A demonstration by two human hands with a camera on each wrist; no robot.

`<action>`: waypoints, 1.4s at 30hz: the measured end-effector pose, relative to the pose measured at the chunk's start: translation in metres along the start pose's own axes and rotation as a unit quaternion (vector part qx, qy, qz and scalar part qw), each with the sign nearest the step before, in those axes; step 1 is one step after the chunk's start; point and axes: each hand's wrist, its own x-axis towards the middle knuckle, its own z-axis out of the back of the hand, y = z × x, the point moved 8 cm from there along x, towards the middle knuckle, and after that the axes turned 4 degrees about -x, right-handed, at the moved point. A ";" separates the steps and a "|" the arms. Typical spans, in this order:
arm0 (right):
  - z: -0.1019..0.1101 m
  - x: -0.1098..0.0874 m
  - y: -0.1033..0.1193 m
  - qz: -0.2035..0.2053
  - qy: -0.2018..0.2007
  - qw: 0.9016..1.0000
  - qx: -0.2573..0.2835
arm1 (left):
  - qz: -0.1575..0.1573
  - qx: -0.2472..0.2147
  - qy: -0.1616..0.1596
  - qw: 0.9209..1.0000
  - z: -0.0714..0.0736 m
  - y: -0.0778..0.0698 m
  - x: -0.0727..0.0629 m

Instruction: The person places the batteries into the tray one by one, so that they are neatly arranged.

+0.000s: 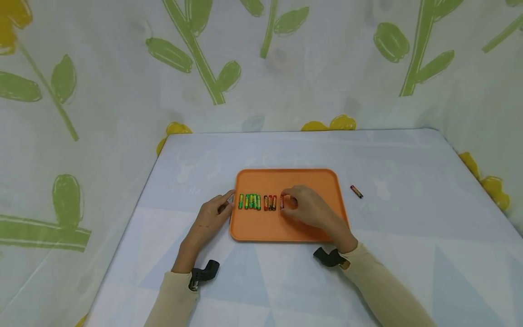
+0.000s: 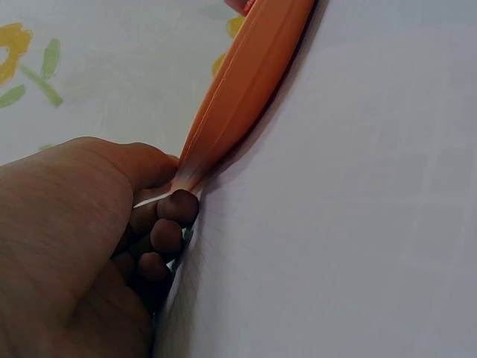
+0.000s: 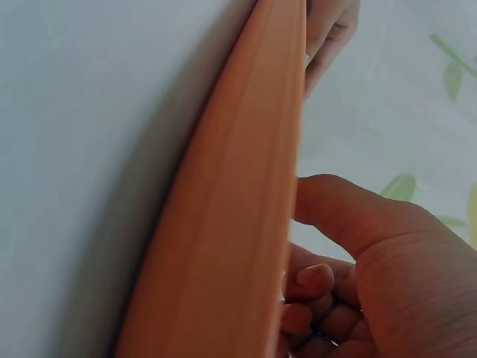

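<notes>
An orange tray (image 1: pixel 261 229) lies on the table, with several green-yellow batteries (image 1: pixel 251 201) in a row on its left part. Three red-and-black batteries (image 1: pixel 270 203) stand side by side just right of that row. My right hand (image 1: pixel 312 210) reaches over the tray and holds another red battery (image 1: pixel 282 202) by its ends, between thumb and finger, slightly apart from the three. At the tray's left edge, my left hand (image 1: pixel 211 217) pinches the rim; the left wrist view shows the thumb against the tray wall (image 2: pixel 238 82). In the right wrist view, the tray wall (image 3: pixel 231 201) hides the battery.
A single red-and-black battery (image 1: pixel 356 191) lies on the table to the right of the tray. The pale table (image 1: pixel 392 263) extends around the tray, with a leaf-patterned cloth (image 1: pixel 327 81) behind it. Each wrist wears a black camera mount (image 1: pixel 206 271).
</notes>
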 end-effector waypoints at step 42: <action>0.021 0.001 -0.005 0.022 0.023 0.999 -0.006 | 0.004 0.001 0.001 1.000 0.000 -0.001 0.000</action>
